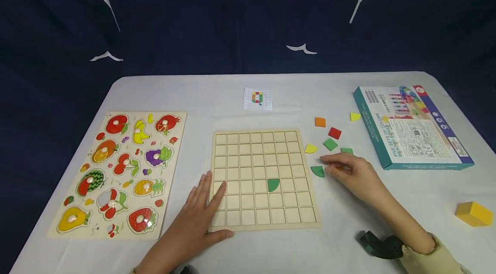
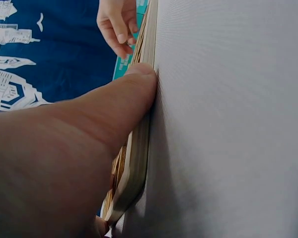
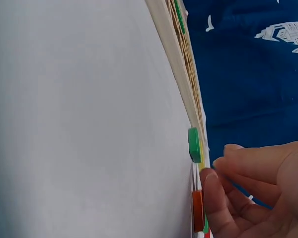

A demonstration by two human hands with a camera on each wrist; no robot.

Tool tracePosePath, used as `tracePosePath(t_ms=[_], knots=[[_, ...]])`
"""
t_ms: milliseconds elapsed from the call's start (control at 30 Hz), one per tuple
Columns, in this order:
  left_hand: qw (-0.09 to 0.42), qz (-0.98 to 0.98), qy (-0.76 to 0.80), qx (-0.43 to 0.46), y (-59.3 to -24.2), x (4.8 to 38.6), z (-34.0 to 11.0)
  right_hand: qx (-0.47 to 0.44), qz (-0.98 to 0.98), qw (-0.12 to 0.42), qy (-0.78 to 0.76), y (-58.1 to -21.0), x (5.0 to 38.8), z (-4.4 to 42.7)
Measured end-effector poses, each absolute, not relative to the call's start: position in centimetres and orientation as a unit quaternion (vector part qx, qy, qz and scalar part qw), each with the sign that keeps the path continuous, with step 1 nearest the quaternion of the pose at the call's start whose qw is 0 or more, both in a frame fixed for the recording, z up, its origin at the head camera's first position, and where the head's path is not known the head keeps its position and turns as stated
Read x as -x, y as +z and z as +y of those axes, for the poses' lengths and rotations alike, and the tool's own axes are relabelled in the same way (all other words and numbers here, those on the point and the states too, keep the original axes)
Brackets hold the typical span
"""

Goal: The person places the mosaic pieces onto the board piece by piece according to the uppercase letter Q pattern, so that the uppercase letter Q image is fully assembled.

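Observation:
A wooden grid board (image 1: 245, 198) lies at the middle of the table, with one green quarter-circle piece (image 1: 273, 185) in a cell. My left hand (image 1: 193, 222) rests on the board's left edge, fingers spread and thumb (image 2: 139, 82) against its near edge. Right of the board, my right hand (image 1: 354, 175) hovers beside another green quarter-circle piece (image 1: 317, 171). Thumb and fingers are slightly bent with a gap between them, and I see nothing held there. In the right wrist view, an orange-red piece (image 3: 197, 210) appears close to the thumb; the head view does not show it there.
Loose pieces lie beyond the right hand: orange (image 1: 320, 122), red (image 1: 335, 133), green (image 1: 330, 144) and yellow (image 1: 311, 149). A pattern card (image 1: 257, 99) lies behind the board. Around stand a fruit puzzle (image 1: 128, 175), a box (image 1: 414, 127) and a yellow block (image 1: 474, 213).

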State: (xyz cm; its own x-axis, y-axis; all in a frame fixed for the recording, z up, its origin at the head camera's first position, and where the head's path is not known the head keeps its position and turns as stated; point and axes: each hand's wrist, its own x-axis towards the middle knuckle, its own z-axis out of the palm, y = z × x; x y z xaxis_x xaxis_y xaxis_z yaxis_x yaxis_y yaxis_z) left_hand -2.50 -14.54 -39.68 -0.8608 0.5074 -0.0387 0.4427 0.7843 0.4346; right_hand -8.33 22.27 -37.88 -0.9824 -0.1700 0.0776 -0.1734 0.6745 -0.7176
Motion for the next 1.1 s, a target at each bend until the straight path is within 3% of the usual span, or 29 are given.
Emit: tracePosePath(t_ms=[400, 1100], knots=[[0.072, 0.942, 0.206, -0.253, -39.8, 2.6, -14.5, -0.132, -0.94, 0.053, 0.31, -38.7, 8.7, 21.2], [0.073, 0.941, 0.209, -0.257, -39.8, 2.5, -14.6, -0.127, -0.927, 0.041, 0.351, -37.7, 8.5, 20.5]])
